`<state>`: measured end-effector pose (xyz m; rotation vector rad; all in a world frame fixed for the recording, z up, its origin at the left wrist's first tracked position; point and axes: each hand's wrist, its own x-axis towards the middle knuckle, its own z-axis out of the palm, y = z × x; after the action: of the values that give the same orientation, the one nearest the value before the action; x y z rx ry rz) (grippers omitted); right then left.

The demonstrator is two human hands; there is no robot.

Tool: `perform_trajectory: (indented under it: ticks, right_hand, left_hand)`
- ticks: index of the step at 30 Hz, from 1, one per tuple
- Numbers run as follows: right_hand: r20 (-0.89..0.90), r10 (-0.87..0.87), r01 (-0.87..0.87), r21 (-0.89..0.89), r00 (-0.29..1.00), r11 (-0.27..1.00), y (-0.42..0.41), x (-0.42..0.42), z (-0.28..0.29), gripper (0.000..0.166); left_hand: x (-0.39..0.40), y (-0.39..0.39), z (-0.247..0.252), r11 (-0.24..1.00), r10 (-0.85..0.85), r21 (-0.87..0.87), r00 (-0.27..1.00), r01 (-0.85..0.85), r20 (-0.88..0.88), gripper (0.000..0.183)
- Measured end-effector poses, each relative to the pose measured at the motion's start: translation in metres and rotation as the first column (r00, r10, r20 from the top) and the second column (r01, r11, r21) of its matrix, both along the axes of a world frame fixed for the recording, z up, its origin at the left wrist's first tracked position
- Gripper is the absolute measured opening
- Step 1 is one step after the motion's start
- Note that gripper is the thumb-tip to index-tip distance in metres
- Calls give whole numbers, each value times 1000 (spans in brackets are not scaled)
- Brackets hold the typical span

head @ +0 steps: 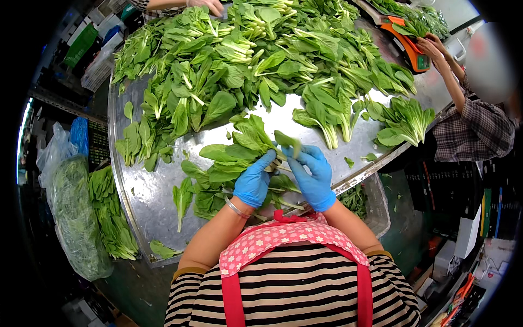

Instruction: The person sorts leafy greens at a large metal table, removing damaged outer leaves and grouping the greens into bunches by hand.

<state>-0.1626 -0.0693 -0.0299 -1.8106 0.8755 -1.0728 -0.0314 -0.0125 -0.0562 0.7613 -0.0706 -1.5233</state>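
My left hand (254,180), in a blue glove, is closed around the stems of a bunch of bok choy-like greens (254,133), its leaves pointing up and left. My gloved right hand (312,175) meets it at the stem end and pinches a single leaf (288,140), slightly blurred. Whether that leaf is still joined to the bunch cannot be told. Beneath both hands, loose leaves (206,202) lie on the metal table (155,216) near its front edge. Beyond them spreads a large heap of the same greens (233,73).
Two bunches (327,118) (408,122) lie to the right. Another person's hands (431,47) hold greens at an orange scale (402,45); a further hand (208,6) reaches in at the top. Left of the table stands a plastic bag of greens (75,216). A crate (380,208) sits below the right edge.
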Motion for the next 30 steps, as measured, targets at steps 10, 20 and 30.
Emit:
perform_trajectory:
  ticks: [10,20,30]
  right_hand:
    - [-514,69,-105,-41,855,994,-10,-52,1,10]
    - [-126,152,-119,233,980,965,4,-14,-2,14]
    - [-190,316,-302,98,929,948,0,-23,-1,16]
  left_hand:
    - [12,0,5,999,10,42,931,-27,365,16]
    - [2,4,-4,997,-72,23,961,68,268,16]
    - [-10,3,2,982,-146,-99,976,163,163,22]
